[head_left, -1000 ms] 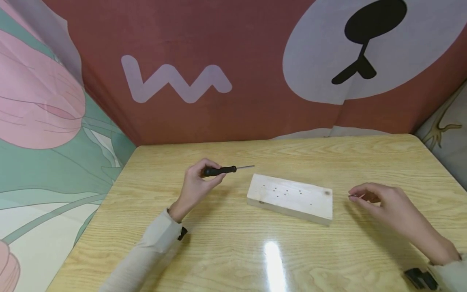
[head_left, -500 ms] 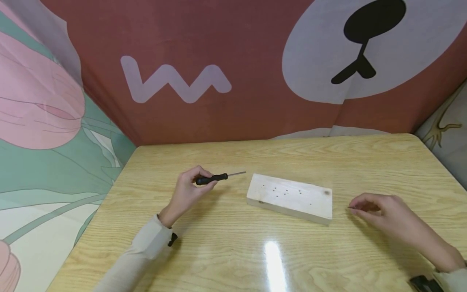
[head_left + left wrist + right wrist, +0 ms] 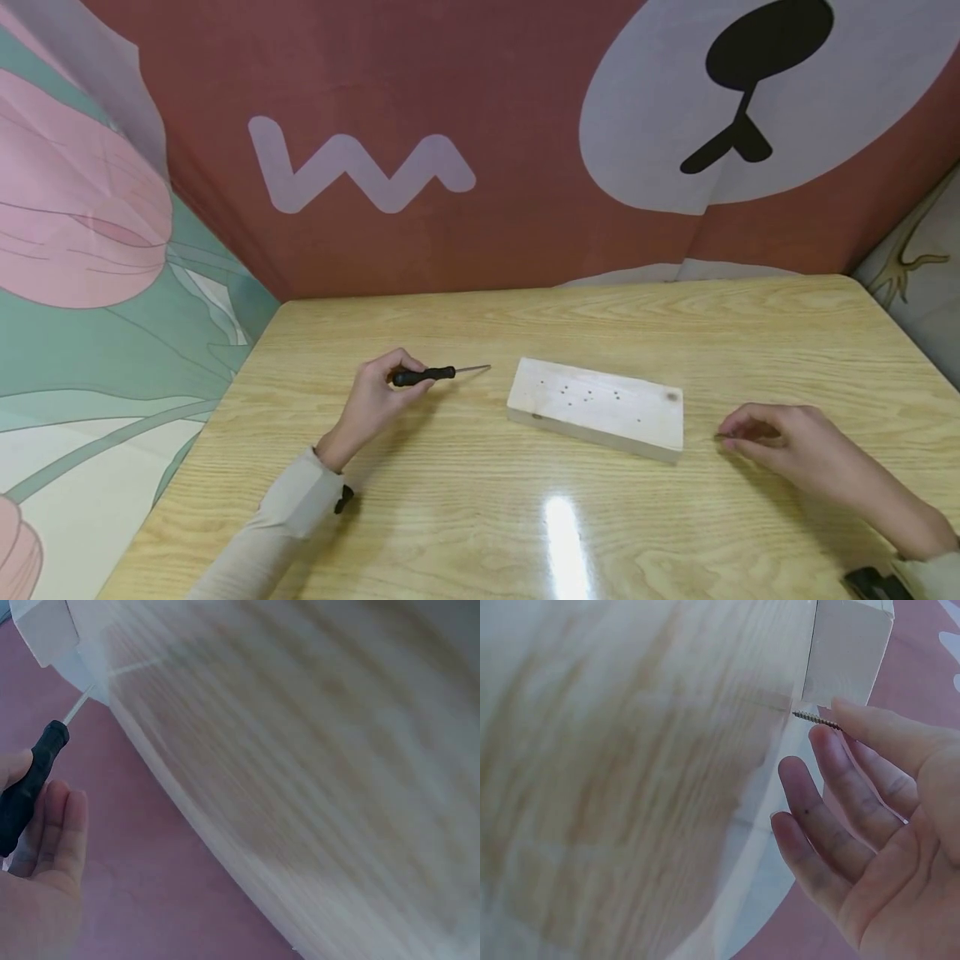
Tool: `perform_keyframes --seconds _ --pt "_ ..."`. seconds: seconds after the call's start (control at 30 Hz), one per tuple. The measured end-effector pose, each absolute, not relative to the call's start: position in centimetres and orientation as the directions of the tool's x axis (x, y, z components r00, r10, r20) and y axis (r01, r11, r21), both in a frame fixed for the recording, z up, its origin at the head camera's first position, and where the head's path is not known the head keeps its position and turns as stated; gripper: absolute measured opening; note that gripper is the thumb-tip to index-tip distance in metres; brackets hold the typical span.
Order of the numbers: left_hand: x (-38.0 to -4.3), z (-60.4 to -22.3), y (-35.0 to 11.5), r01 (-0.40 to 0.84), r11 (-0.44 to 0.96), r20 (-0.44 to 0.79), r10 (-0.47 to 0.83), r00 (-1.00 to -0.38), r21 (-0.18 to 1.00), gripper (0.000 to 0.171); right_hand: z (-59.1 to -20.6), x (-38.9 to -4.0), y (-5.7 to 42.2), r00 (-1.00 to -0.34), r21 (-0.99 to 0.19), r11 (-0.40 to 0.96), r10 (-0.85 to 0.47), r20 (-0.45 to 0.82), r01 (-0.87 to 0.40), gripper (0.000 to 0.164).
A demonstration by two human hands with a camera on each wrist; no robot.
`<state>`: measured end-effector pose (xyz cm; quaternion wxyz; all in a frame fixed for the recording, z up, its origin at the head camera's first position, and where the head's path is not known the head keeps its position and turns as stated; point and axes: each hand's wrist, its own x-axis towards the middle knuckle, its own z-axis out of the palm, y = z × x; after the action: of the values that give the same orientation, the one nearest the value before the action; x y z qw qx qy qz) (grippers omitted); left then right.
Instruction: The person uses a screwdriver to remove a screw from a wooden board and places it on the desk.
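My left hand (image 3: 375, 396) grips a black-handled screwdriver (image 3: 424, 377) between thumb and fingers, left of the wooden block. Its thin metal shaft points right toward the block, apart from it. The left wrist view shows the same screwdriver (image 3: 36, 772) by its handle, with the other fingers loosely bent. My right hand (image 3: 795, 442) is just right of the block and pinches a small screw (image 3: 816, 719) between thumb and fingertip, its threaded point sticking out. Between the hands the pale wooden block (image 3: 600, 407) lies flat, with several small holes in its top.
The wood-grain table (image 3: 450, 517) reaches back to a reddish printed cloth (image 3: 510, 242) hanging behind it. Another printed cloth (image 3: 82, 358) hangs along the left side. A dark wrist device (image 3: 876, 582) sits by the right sleeve.
My left hand has drawn back left and nearer, taking the screwdriver away from the block. My right hand has lowered slightly toward me with the screw. The block has stayed still.
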<state>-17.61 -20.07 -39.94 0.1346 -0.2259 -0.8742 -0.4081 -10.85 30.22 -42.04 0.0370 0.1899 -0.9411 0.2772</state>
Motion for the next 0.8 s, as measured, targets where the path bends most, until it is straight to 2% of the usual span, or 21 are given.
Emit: perform_keyframes --seconds 0.23,0.53,0.8 --pt "-17.8 -40.1 -20.7 0.478 0.628 0.369 0.307 -0.877 0.615 0.017 -41.9 -10.7 30.4 -0.932 -0.495 0.790 -0.322 0.166 -0.361 0.019" --pt "-17.8 -40.1 -20.9 0.403 0.711 0.221 0.339 -0.915 0.577 0.023 -41.5 -10.9 30.8 -0.938 -0.505 0.791 -0.315 0.146 -0.344 0.016" --pt "-18.0 -40.2 -21.2 0.352 0.742 0.112 0.355 -0.928 0.571 0.023 -41.3 -11.7 31.2 -0.929 -0.516 0.773 -0.319 0.189 -0.370 0.017"
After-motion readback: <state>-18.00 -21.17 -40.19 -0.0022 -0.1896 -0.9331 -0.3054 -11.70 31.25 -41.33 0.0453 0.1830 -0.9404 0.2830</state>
